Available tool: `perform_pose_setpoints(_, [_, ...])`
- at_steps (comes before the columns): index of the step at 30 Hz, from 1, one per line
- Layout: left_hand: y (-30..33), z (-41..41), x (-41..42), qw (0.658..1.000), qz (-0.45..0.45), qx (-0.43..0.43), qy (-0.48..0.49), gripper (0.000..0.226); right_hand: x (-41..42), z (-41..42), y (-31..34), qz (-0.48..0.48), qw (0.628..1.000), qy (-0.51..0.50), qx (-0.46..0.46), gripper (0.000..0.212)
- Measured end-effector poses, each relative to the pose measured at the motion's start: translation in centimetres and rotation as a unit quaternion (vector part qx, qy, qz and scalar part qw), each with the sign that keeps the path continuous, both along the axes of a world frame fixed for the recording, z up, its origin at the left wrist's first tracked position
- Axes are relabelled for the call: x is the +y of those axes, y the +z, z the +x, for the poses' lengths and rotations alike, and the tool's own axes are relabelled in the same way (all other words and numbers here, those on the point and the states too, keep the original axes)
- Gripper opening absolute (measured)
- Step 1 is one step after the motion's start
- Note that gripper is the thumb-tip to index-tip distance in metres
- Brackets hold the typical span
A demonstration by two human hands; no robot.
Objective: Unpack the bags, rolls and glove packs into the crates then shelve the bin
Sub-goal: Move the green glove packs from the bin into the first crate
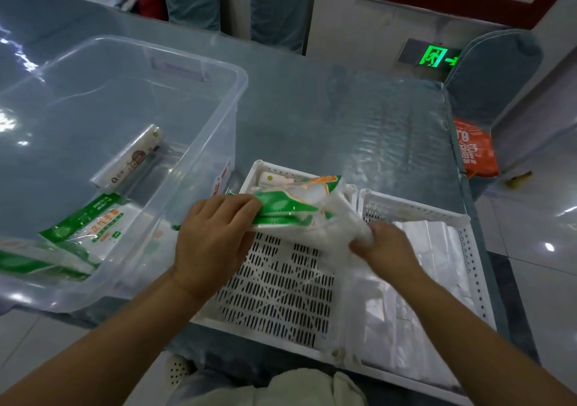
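- 2 bare hands hold glove packs (290,209) over a white slotted crate (281,293) at the near table (343,118) edge: the left hand (212,237) has its grip closed on the green-printed end, the right hand (384,246) has its grip closed on the crumpled clear end.
- Just right, a second white crate (462,234) holds clear bags (427,268).
- Left, the clear bin (224,99) contains a boxed roll (131,159) and more green packs (87,221).
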State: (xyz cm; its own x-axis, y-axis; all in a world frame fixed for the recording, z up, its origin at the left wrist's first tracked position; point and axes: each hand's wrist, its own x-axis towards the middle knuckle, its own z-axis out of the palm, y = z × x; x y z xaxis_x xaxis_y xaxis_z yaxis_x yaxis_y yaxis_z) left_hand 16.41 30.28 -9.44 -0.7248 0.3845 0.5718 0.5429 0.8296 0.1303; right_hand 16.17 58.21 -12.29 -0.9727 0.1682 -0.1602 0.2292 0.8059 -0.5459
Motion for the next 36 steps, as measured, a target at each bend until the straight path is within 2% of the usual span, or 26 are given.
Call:
perform_pose_setpoints(4, [-2.7, 2.8, 0.4, 0.994, -0.054, 0.041, -0.08, 0.027, 3.3, -0.6, 0.7, -0.04, 0.994, -0.098, 0.032, 0.01])
perform_pose_setpoints(8, [-6.3, 5.0, 0.9, 0.976, -0.147, 0.011, -0.162, 0.026, 4.0, -0.6, 0.5, -0.099, 0.984, -0.139, 0.05, 0.012])
perform_pose_setpoints(10, [-7.4, 5.4, 1.1, 0.97, -0.165, -0.007, -0.178, 0.028, 3.7, -0.5, 0.3, -0.113, 0.983, -0.136, 0.052, 0.01])
perform_pose_setpoints(17, [-7.5, 5.3, 1.9, 0.981, -0.12, -0.024, -0.148, 0.027, 2.6, -0.4, 0.3, -0.128, 0.982, -0.126, 0.065, 0.009])
perform_pose_setpoints(21, [-7.8, 6.1, 1.9, 0.971, -0.145, -0.08, -0.171, 0.03, 2.1, -0.5, 0.4, -0.128, 0.983, -0.118, 0.063, 0.01])
perform_pose_setpoints(25, [-7.8, 6.5, 1.7, 0.958, -0.141, -0.191, -0.161, 0.056, 1.5, -0.8, 0.5, -0.134, 0.983, -0.107, 0.058, 0.009])
perform_pose_setpoints(31, [-7.7, 7.1, 1.4, 0.932, -0.176, -0.288, -0.136, 0.071, 0.3, -1.1, 0.5, -0.132, 0.986, -0.09, 0.056, 0.007])
perform_pose_setpoints(36, [-7.6, 7.7, 1.6, 0.924, -0.221, -0.285, -0.128, 0.063, -0.3, -1.5, 0.5, -0.116, 0.99, -0.072, 0.042, 0.012])
